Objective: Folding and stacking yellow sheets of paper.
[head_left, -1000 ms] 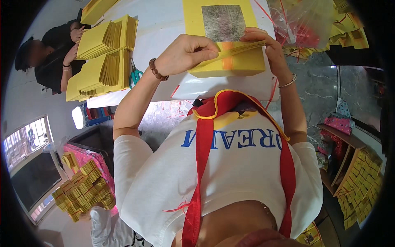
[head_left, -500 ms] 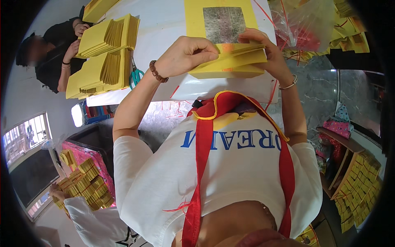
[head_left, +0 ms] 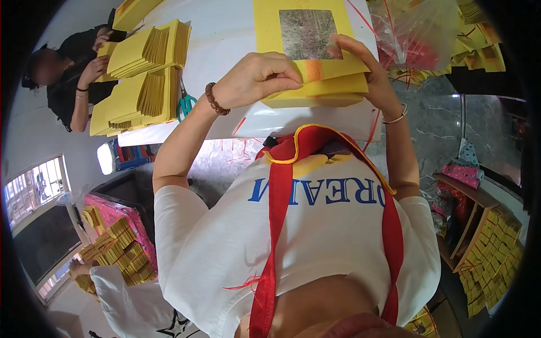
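In front of me on the table lies a thick stack of yellow paper sheets (head_left: 329, 100). Its top sheet bears a dull silver square (head_left: 307, 34) and an orange patch. My left hand (head_left: 267, 79) pinches the left edge of the upper sheets, thumb and fingers pressed together. Around the right edge of the same sheets curls my right hand (head_left: 372, 70), its fingertips on top near the silver square. The upper sheets are raised a little from the pile at the near side. My right thumb is partly hidden by the paper.
Folded yellow paper stacks (head_left: 143, 93) lie to the left, beside teal-handled scissors (head_left: 186, 104). A co-worker in black (head_left: 73, 73) handles paper there. A clear plastic bag (head_left: 417, 34) sits at far right. Lower left, another person (head_left: 127, 298) reaches toward yellow bundles (head_left: 121, 253).
The raised upper sheets have come down flatter, with the orange patch now more exposed. My fingers have shifted slightly along both edges. The co-worker's hands at left have moved.
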Available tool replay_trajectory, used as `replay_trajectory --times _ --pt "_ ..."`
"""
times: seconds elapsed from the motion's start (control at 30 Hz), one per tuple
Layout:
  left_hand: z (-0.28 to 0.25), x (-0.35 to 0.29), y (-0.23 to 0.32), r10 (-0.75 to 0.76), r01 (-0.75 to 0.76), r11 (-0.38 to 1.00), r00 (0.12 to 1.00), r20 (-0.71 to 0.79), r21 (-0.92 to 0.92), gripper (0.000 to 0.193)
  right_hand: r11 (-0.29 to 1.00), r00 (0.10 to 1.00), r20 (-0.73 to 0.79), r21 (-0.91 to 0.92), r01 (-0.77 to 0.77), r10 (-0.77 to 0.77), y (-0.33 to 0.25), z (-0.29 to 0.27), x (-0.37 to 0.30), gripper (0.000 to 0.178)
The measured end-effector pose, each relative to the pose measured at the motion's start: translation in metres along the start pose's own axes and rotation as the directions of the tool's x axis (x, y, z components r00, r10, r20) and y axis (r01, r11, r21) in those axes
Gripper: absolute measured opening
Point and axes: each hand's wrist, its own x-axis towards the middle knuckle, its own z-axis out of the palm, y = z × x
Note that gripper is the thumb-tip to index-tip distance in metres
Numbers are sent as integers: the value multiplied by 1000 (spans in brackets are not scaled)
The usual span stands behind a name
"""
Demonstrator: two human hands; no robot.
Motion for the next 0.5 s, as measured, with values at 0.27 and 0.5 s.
replay_trajectory --times 0.27,0.5 --pt "1 -2 7 276 -250 865 961 4 435 10 953 994 -3 -285 101 -107 -7 2 1 64" --pt "-2 -7 14 195 -182 883 981 14 434 17 922 983 126 -349 170 -134 3 -7 1 38"
